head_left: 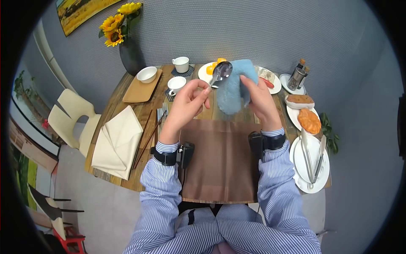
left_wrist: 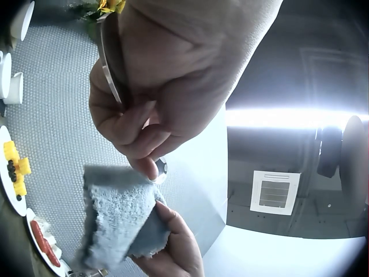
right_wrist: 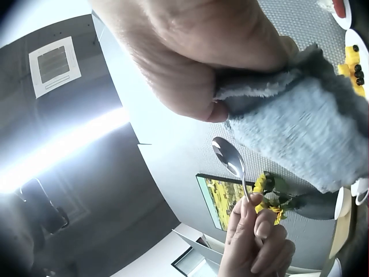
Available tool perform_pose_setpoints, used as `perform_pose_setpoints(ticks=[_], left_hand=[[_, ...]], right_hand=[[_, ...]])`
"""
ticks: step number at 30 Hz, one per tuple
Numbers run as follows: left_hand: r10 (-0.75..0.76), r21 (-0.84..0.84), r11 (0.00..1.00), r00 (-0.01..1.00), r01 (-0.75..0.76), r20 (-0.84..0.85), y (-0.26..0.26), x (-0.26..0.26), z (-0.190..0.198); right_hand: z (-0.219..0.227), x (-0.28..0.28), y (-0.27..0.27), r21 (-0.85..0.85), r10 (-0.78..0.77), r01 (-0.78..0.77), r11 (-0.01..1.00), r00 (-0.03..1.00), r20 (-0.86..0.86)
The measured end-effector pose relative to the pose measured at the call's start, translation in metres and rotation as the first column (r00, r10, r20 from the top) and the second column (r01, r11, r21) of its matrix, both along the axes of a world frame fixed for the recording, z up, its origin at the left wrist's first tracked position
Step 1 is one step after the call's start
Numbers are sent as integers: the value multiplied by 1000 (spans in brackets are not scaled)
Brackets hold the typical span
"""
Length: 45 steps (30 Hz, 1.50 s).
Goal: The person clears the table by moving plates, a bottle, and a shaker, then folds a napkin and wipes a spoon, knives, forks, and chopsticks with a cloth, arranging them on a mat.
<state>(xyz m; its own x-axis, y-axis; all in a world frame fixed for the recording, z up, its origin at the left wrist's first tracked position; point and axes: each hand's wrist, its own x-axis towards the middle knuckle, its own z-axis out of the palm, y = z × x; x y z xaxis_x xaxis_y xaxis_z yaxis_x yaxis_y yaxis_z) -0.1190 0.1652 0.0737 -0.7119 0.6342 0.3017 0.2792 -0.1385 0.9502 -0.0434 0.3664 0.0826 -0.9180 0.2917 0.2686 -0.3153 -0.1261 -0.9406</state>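
In the head view my left hand (head_left: 189, 103) pinches a shiny metal spoon (head_left: 222, 72) by its handle, above the table. The spoon's bowl points up, toward the cloth. My right hand (head_left: 261, 99) grips a fluffy light-blue cloth (head_left: 230, 97), thumb on top, and the cloth hangs down in a fold. Seen from the right wrist, the spoon bowl (right_wrist: 226, 154) stands just apart from the cloth (right_wrist: 305, 127). From the left wrist, the handle (left_wrist: 109, 63) runs through my left fingers, and the cloth (left_wrist: 115, 213) partly covers the bowl.
A brown placemat (head_left: 220, 161) lies in front of me. A folded napkin (head_left: 120, 144) and chopsticks (head_left: 146, 139) lie left. White cups (head_left: 181, 64), a tray (head_left: 141, 91) and a dark vase (head_left: 130, 57) stand behind. Plates of food and a plate (head_left: 298, 180) with tongs (head_left: 308, 163) line the right.
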Motion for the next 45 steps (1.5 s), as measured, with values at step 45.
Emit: perform_pose_setpoints(ticks=[45], left_hand=[[89, -88, 989, 959, -116, -269, 7, 59, 22]], right_hand=[[-12, 5, -31, 306, -331, 538, 786, 783, -527]])
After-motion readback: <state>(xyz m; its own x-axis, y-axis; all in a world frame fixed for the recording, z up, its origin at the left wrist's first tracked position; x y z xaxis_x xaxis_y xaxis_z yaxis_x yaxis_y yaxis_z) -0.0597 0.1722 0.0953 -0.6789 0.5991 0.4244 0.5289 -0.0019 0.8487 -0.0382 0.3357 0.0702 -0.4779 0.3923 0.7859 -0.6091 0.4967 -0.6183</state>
